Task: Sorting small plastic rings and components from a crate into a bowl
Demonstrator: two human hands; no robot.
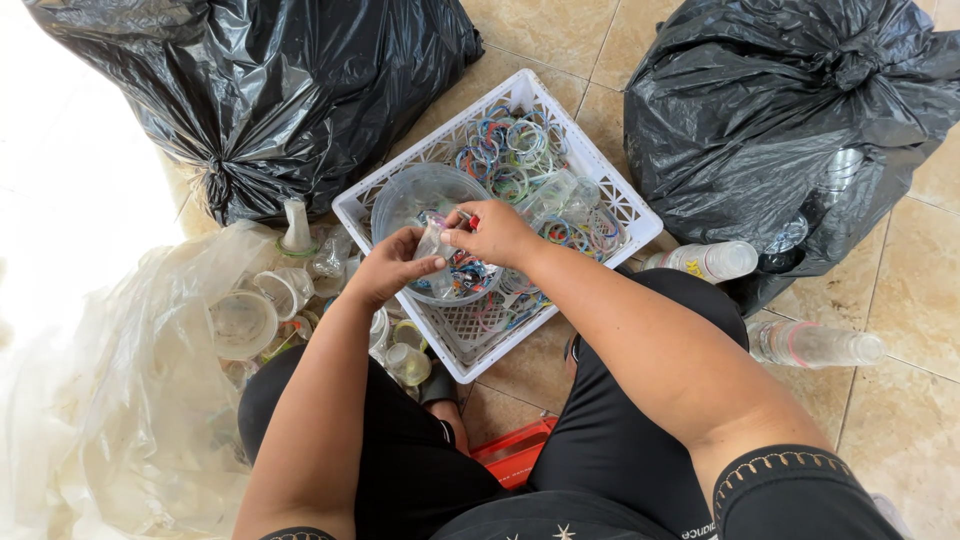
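Two tied black rubbish bags stand on the tiled floor (560, 30) – one far left (260, 90), one far right (790, 110) – flanking the seated person so both are within reach. At the left lies a clear plastic sack (110, 400), its mouth spread open and spilling cut bottle tops and cups (245, 320). Between the knees sits a white plastic crate (640, 215), its floor strewn with coloured plastic rings (510, 150); a clear round bowl (420, 190) rests in its near-left corner, right under the hands, so loosened bits would drop into it. Two clear plastic bottles (815, 345) lie on the floor at the right. Both hands meet above the bowl – the left hand (390, 265) pinches a small clear bottle neck (435, 245) steady, while the right hand (495, 232) closes its fingertips on the top end of that piece, seemingly at its ring
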